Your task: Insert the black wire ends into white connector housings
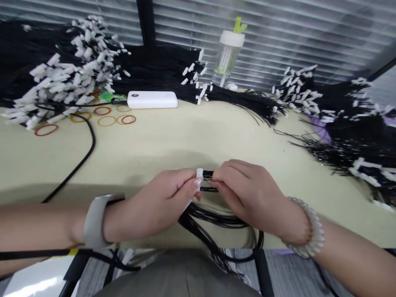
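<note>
Near the front of the table, my left hand (168,202) pinches a white plug connector (199,173) between thumb and fingers. Black wires (208,174) run out of the connector's right side. My right hand (246,189) is closed on those wires, a short way from the connector. More black wires (213,216) of the harness loop below both hands and hang over the table edge. The tips of my right fingers partly hide the wires they hold.
Bundles of black wires with white connectors (77,74) lie at the back left, more connectors (300,90) at the right. A white power bank (152,100), rubber bands (107,121) and a bottle (227,57) stand or lie behind. A black cable (89,150) crosses the left side.
</note>
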Demonstrator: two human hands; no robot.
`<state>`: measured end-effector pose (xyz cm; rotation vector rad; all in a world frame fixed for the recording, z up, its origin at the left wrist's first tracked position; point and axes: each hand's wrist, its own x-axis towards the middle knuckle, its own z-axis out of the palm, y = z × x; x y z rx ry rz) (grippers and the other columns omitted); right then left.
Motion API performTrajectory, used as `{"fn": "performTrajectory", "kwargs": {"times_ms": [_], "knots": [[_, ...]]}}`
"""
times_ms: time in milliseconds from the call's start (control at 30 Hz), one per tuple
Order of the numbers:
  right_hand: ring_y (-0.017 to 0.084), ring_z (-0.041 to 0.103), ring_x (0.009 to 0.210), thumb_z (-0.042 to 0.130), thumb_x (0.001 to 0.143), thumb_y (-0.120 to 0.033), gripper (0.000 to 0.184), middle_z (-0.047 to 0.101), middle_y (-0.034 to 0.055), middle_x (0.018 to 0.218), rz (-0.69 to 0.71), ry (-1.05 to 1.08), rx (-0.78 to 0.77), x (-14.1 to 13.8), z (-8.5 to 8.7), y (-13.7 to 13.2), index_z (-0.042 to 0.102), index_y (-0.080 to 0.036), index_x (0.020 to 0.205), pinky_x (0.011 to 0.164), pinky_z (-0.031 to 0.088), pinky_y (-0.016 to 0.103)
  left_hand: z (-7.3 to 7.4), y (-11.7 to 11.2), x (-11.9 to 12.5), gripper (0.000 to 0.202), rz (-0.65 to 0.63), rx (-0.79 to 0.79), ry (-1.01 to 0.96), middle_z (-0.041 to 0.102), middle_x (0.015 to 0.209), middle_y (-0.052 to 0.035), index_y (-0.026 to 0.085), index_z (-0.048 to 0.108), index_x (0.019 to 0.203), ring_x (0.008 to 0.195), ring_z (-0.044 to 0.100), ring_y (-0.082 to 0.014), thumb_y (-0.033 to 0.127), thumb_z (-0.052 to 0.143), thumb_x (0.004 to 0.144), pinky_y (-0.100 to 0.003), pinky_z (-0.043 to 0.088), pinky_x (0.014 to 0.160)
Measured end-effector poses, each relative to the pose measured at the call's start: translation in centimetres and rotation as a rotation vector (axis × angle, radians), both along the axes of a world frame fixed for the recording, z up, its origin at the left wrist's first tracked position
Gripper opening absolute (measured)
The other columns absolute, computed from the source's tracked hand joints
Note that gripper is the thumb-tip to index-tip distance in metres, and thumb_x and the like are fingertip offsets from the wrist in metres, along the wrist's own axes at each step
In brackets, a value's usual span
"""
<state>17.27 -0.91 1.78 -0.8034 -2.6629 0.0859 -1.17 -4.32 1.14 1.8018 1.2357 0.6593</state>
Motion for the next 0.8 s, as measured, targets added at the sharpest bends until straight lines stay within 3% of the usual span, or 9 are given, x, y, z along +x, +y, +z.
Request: {"fn": "performTrajectory", "kwargs": {"times_ms": [200, 367, 567, 700, 800], "knots": [[0.010, 0.036, 0.060, 0.037, 0.083, -0.018, 0.018, 0.046, 0.0013, 0.064, 0.026, -0.009, 0.068, -0.1, -0.4, 0.0, 0.051, -0.013, 0.073, 0.055, 0.029, 0.024, -0.1, -0.1, 0.0, 0.026, -0.042, 0.016, 0.005, 0.045, 0.061, 0.0065, 0.018, 0.042, 0.066, 0.056, 0.040, -0.0064, 0.026, 0.030, 0.087, -0.018, 0.032, 0.054], [0.010, 0.039, 0.061, 0.037, 0.083, -0.017, 0.016, 0.048, 0.0014, 0.065, 0.041, 0.025, 0.021, 0.0, -0.3, 0.1, 0.051, -0.013, 0.076, 0.056, 0.031, 0.023, -0.1, -0.2, 0.1, 0.027, -0.025, 0.007, 0.001, 0.046, 0.061, 0.0060, 0.018, 0.043, 0.066, 0.057, 0.041, -0.0071, 0.027, 0.029, 0.087, -0.019, 0.032, 0.055], [0.009, 0.046, 0.066, 0.048, 0.080, -0.025, 0.008, 0.053, -0.0009, 0.072, -0.074, 0.029, -0.015, 0.7, 0.1, 0.9, 0.049, -0.018, 0.080, 0.058, 0.034, 0.021, -0.1, 0.0, 0.1, 0.029, 0.052, 0.003, -0.022, 0.044, 0.058, 0.0058, 0.018, 0.045, 0.065, 0.054, 0.040, -0.0076, 0.029, 0.030, 0.087, -0.020, 0.032, 0.053], [0.009, 0.046, 0.064, 0.059, 0.072, -0.031, 0.019, 0.052, -0.0011, 0.072, -0.143, 0.002, -0.011, 1.4, 0.9, 1.3, 0.047, -0.017, 0.079, 0.055, 0.035, 0.021, -0.2, 0.1, 0.1, 0.029, 0.113, 0.001, -0.042, 0.043, 0.057, 0.0061, 0.018, 0.045, 0.065, 0.053, 0.039, -0.0072, 0.030, 0.031, 0.087, -0.019, 0.032, 0.052], [0.009, 0.046, 0.066, 0.063, 0.069, -0.033, 0.024, 0.049, 0.0006, 0.072, -0.103, 0.114, -0.009, 1.7, 1.8, 0.9, 0.046, -0.015, 0.071, 0.057, 0.038, 0.021, -0.2, 0.1, 0.0, 0.028, 0.156, -0.007, -0.054, 0.043, 0.058, 0.0059, 0.018, 0.046, 0.065, 0.053, 0.039, -0.0073, 0.031, 0.032, 0.086, -0.018, 0.032, 0.052]]}}
